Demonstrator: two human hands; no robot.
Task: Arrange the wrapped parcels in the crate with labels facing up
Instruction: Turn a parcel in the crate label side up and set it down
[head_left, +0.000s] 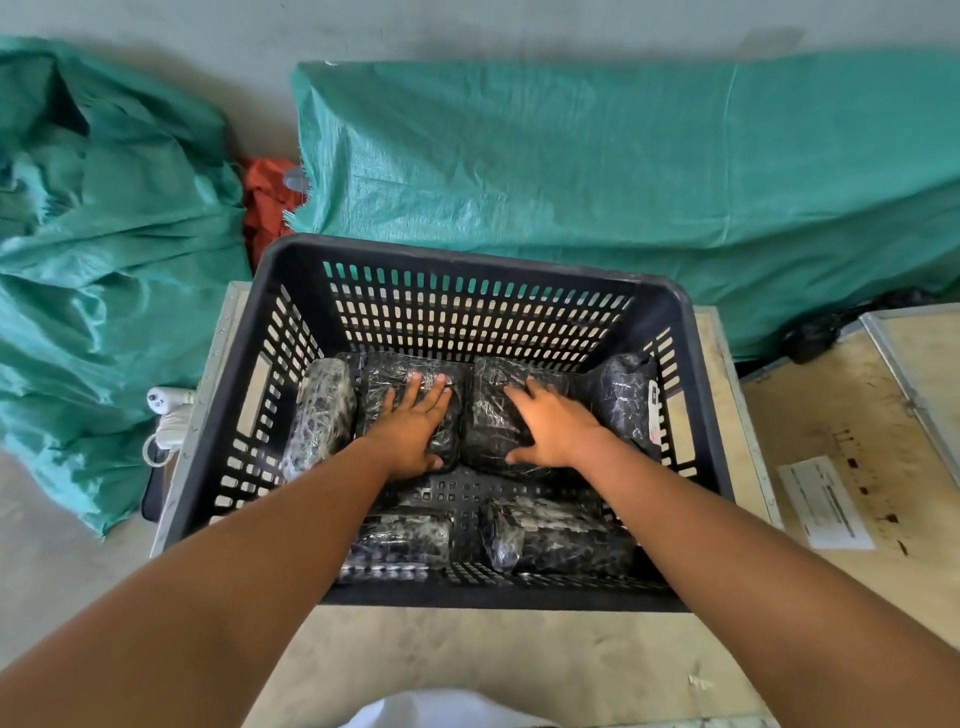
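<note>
Parcels wrapped in dark film lie on the floor of the black slatted crate (691, 364): four in a far row and two nearer the person. Both middle parcels of the far row lie directly under the hands, long axes running away from the person, side by side and touching or nearly so. The left hand (413, 434) rests palm down on the left-middle parcel (395, 379), fingers spread and pointing toward the far wall. The right hand (553, 426) lies flat on the right-middle parcel (493, 415), fingers splayed and angled slightly inward, thumb low at the parcel's near edge. Neither hand pinches or lifts; both look to be pressing or steadying. Each arm reaches in over the near rim, nearly straight, each nearer its own parcel, so no crossing is needed.

At the far right, a parcel (623, 395) leans on edge against the side wall, a white label (653, 413) turned sideways rather than up; the far-left parcel (322, 410) also tilts against its wall. No labels show on the parcels under the hands, so whether they face up cannot be told. The right hand is the nearer one for laying the leaning labelled parcel flat
</note>
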